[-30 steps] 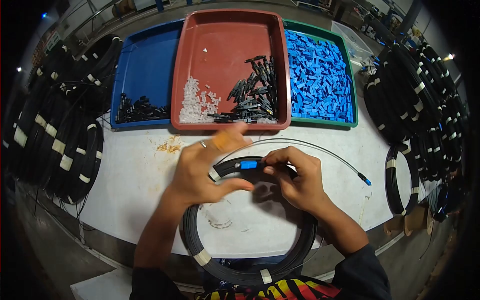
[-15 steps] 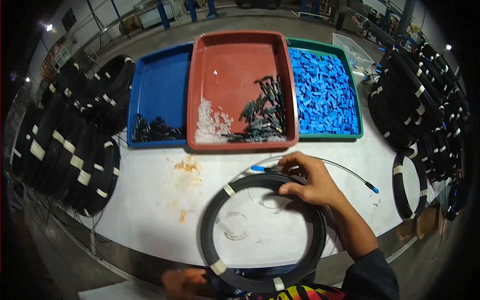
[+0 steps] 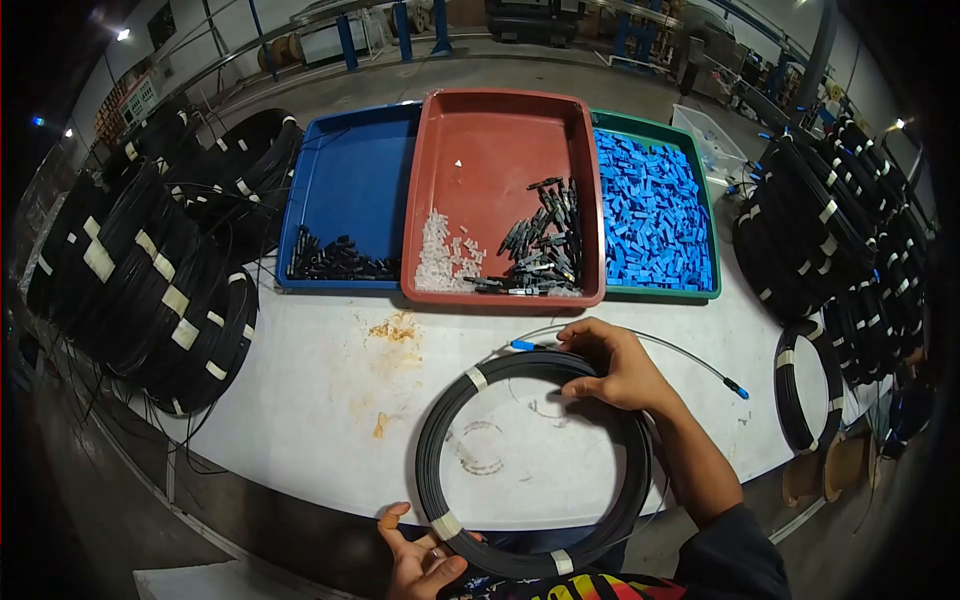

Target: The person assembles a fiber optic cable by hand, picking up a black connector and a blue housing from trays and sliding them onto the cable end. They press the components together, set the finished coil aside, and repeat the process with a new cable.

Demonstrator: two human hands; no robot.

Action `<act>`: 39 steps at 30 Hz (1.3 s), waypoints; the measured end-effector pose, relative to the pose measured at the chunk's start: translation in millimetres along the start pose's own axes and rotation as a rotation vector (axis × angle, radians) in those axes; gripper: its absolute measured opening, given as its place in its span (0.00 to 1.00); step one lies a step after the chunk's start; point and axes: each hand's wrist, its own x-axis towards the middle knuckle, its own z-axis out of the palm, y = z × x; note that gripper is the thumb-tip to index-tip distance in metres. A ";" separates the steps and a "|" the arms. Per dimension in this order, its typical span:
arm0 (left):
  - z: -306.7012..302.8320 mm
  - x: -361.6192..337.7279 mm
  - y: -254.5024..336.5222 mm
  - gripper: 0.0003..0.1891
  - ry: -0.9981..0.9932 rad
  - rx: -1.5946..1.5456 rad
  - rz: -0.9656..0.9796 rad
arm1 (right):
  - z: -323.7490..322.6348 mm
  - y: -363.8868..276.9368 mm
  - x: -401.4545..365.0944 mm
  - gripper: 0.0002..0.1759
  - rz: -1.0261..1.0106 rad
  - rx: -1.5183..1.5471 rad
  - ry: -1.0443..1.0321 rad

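Observation:
A black cable coil (image 3: 432, 450), bound with pale tape bands, is tilted over the table's near edge. My right hand (image 3: 622, 372) grips its upper right side, thumb inside the ring and fingers over the outer edge. One cable end with a blue connector (image 3: 522, 346) lies by the coil's top. Another end with a blue-tipped connector (image 3: 738, 389) reaches out to the right. My left hand (image 3: 415, 562) is at the coil's lower left edge, beside a tape band, with thumb and index finger spread apart. Some of its fingertips are hidden near the coil.
Behind the coil stand a blue tray (image 3: 350, 200) with black parts, a red tray (image 3: 500, 140) with white and black pieces, and a green tray (image 3: 712, 240) full of blue connectors. Stacked cable coils flank the white table (image 3: 330, 420) at left (image 3: 130, 280) and right (image 3: 810, 230).
My left hand has come up and right to the coil's lower left edge. My right hand keeps its grip. The whole view has shifted slightly.

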 end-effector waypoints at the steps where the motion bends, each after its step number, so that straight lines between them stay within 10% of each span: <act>1: 6.2 -0.1 8.9 0.44 -0.033 -0.012 -0.042 | -0.6 -1.5 1.1 0.32 0.006 -0.035 -0.004; 7: 27.4 -3.5 10.6 0.45 0.105 0.004 0.130 | 5.1 -7.6 -4.1 0.24 -0.048 0.191 0.040; 11: 25.2 17.5 29.6 0.44 0.176 0.201 0.821 | 13.4 -60.8 -8.1 0.33 -0.350 0.190 0.297; 14: 26.8 15.6 68.5 0.43 0.049 0.254 0.890 | 9.8 -86.1 -9.7 0.51 -0.478 0.335 0.322; 18: -19.3 35.2 102.1 0.25 -0.729 0.682 0.948 | 6.1 -78.0 -11.7 0.62 -0.744 0.151 0.331; 19: 5.9 37.0 81.9 0.21 -0.503 0.738 1.453 | 6.6 -65.1 -12.2 0.63 -0.768 0.113 0.360; 22: 26.4 29.1 76.4 0.17 -0.604 0.872 1.364 | 10.5 -40.2 -25.8 0.66 -0.762 -0.031 0.443; 29: 32.3 33.3 61.1 0.09 -0.745 0.723 1.073 | -1.4 8.2 -74.7 0.52 -0.607 -0.306 0.414; 33: 22.4 39.3 27.7 0.38 -0.695 1.045 1.062 | -42.0 17.3 -99.3 0.23 -0.464 -0.661 0.269; 35: 31.8 50.0 19.3 0.39 -0.698 1.108 1.550 | -59.9 -0.4 -109.8 0.17 -0.387 -0.902 0.191; 39: 23.1 43.9 9.3 0.39 -0.651 1.137 1.438 | -95.1 -4.6 -136.0 0.16 -0.216 -1.067 0.187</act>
